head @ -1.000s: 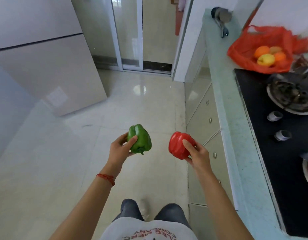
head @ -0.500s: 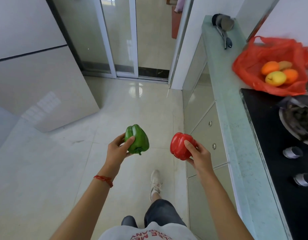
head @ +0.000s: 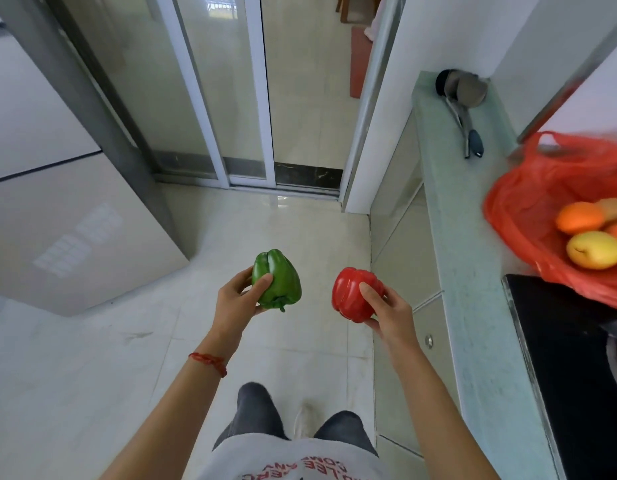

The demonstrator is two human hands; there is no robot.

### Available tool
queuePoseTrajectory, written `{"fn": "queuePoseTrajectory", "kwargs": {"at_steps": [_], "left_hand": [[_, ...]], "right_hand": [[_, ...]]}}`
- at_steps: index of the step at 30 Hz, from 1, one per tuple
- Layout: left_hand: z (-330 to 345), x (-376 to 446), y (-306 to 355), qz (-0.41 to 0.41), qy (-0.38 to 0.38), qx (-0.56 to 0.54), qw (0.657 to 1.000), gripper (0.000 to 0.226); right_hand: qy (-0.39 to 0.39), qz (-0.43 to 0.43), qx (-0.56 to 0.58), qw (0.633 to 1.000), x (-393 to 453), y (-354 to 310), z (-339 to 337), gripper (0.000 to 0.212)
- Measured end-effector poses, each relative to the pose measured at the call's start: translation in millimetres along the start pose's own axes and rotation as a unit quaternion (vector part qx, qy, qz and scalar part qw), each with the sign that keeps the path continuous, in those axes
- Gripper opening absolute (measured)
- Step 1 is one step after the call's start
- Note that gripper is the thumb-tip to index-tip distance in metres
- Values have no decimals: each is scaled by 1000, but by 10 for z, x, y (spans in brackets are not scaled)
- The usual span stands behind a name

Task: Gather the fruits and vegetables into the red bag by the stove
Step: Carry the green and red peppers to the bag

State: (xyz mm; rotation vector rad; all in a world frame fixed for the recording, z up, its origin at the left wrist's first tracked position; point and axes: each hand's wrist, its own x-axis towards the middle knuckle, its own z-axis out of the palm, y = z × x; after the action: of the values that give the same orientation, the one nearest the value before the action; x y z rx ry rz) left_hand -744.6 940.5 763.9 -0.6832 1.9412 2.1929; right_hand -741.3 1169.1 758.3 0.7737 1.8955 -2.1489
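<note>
Your left hand [head: 236, 301] holds the green pepper [head: 277, 278], thumb curled across its near face and fingers behind it. Your right hand [head: 391, 311] holds the red pepper [head: 352, 294] the same way, thumb on top and fingers wrapped underneath. Both peppers hang over the floor, left of the counter [head: 473, 306]. The red bag [head: 542, 209] sits far right on that counter, just beyond the black stove [head: 570, 358], its mouth open with oranges [head: 580, 218] and a yellow fruit [head: 594, 250] inside. Peppers are probably light, hollow and waxy, so keep a broad grip round the shoulders and do not squeeze hard. The thin bag looks limp; lower each pepper in gently beside the fruit.
</note>
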Motion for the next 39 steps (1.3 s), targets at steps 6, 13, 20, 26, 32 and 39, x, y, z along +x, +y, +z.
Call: {"fn": "queuePoseTrajectory", "kwargs": {"at_steps": [6, 13, 20, 26, 32, 39], "left_hand": [[156, 762, 246, -7, -20, 11, 1000, 36], [319, 1879, 700, -11, -71, 40, 997, 39], [458, 2844, 1210, -12, -121, 87, 989, 41], [685, 3290, 1356, -24, -160, 105, 981, 42], [998, 3497, 1371, -33, -187, 120, 974, 42], [1512, 3556, 1388, -24, -240, 148, 959, 41]], "right_hand": [[21, 15, 7, 1000, 627, -236, 209, 48], [82, 13, 55, 995, 1415, -604, 588, 40], [127, 6, 89, 988, 1994, -999, 985, 35], [167, 3, 91, 982, 2276, -1114, 1055, 45], [201, 6, 105, 974, 2464, -1179, 916, 36], [245, -9, 118, 962, 2467, -1229, 574, 39]]}}
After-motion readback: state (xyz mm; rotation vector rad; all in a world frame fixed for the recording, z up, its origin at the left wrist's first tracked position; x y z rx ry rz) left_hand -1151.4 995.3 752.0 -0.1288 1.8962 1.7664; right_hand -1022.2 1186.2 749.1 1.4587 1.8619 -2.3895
